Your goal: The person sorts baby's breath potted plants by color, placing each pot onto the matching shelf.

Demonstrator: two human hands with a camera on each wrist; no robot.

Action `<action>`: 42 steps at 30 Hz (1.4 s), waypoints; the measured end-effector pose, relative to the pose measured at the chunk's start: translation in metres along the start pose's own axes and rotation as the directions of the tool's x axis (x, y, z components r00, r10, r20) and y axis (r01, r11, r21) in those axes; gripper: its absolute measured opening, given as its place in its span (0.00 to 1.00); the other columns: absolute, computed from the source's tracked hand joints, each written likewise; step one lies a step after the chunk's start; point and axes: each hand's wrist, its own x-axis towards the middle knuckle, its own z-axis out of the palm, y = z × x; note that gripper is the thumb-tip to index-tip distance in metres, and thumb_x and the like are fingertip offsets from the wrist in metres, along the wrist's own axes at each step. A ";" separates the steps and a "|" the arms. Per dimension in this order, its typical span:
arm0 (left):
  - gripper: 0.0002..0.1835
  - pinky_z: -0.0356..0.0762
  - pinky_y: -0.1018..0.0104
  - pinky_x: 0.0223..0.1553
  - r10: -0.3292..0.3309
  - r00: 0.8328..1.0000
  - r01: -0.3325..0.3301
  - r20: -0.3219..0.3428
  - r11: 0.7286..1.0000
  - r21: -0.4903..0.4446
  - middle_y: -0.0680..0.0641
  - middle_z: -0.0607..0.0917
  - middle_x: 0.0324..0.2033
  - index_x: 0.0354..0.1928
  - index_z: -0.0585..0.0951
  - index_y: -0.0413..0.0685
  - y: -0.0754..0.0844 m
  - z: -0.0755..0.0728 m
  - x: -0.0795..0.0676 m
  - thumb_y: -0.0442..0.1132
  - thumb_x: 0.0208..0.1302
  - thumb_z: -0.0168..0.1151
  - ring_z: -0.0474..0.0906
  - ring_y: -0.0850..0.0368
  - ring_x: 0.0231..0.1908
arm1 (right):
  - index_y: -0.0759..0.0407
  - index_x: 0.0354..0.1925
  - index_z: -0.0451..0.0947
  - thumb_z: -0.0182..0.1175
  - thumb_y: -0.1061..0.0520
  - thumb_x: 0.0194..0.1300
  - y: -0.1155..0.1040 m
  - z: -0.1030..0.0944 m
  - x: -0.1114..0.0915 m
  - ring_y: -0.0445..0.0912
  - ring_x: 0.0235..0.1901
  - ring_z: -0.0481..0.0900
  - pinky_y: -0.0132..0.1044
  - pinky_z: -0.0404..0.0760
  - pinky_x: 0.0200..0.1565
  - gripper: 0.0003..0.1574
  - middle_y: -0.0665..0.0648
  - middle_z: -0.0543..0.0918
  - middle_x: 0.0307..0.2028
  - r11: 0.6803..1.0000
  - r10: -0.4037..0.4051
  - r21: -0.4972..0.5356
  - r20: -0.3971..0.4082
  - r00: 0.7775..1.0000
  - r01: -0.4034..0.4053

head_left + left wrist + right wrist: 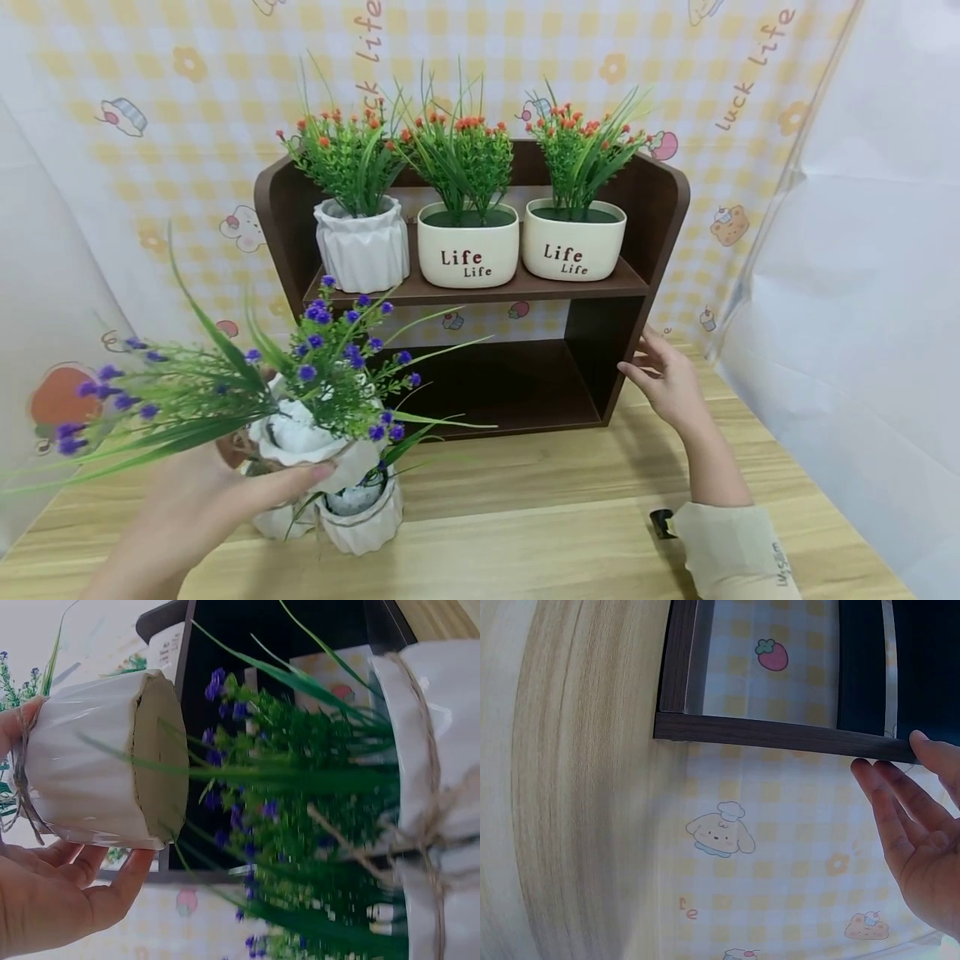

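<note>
My left hand (183, 508) grips a white pleated pot (82, 765) with purple-flowered greenery (318, 342), lifted and tilted at the left front of a dark brown two-tier shelf (630, 333). In the left wrist view the pot's flat base faces sideways, and twine circles its rim. Below it on the table stand two similar white pots, a nearer one (367, 521) and another (281, 521) partly hidden by the hand. On the far right, my right hand (667, 379) pinches the shelf's right side panel (780, 735), thumb on one face and fingers on the other.
On the upper tier stand a white pleated pot (363, 250) and two cream "Life" pots (468, 250), all with orange-red flowers. The lower tier (510, 392) has a dark floor. A small black object (662, 523) lies by the right sleeve (727, 542) on the wooden table (525, 533).
</note>
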 end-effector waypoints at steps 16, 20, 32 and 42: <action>0.47 0.74 0.63 0.34 0.000 1.000 0.000 0.003 0.993 0.115 0.44 0.79 0.37 0.63 0.66 0.44 0.057 0.041 -0.001 0.61 0.47 0.77 0.73 0.52 0.38 | 0.61 0.72 0.65 0.65 0.70 0.62 0.001 -0.001 0.000 0.26 0.39 0.80 0.14 0.77 0.42 0.41 0.74 0.81 0.54 1.000 -0.012 -0.004 -0.002 1.000 0.012; 0.39 0.70 0.64 0.27 0.054 0.997 -0.056 0.048 0.998 0.043 0.51 0.72 0.23 0.55 0.69 0.47 0.060 0.053 0.002 0.57 0.48 0.78 0.69 0.56 0.27 | 0.61 0.71 0.65 0.65 0.70 0.62 0.003 0.000 0.000 0.32 0.40 0.84 0.15 0.77 0.43 0.41 0.73 0.82 0.53 1.000 -0.023 -0.019 -0.004 1.000 0.022; 0.39 0.79 0.66 0.22 0.441 0.898 -0.433 0.002 0.882 -0.185 0.47 0.79 0.25 0.56 0.74 0.44 0.070 0.085 0.012 0.43 0.42 0.83 0.75 0.60 0.19 | 0.61 0.70 0.67 0.64 0.71 0.63 0.005 0.002 0.001 0.21 0.39 0.77 0.15 0.78 0.43 0.38 0.72 0.82 0.53 0.999 -0.051 0.015 0.000 0.999 0.051; 0.39 0.80 0.65 0.25 0.443 0.896 -0.419 0.022 0.863 -0.282 0.44 0.81 0.33 0.58 0.75 0.49 0.074 0.107 0.022 0.41 0.40 0.84 0.76 0.59 0.23 | 0.65 0.70 0.66 0.64 0.72 0.62 0.000 0.001 -0.001 0.20 0.39 0.76 0.14 0.77 0.42 0.39 0.75 0.81 0.52 0.999 -0.029 0.036 -0.011 1.000 0.030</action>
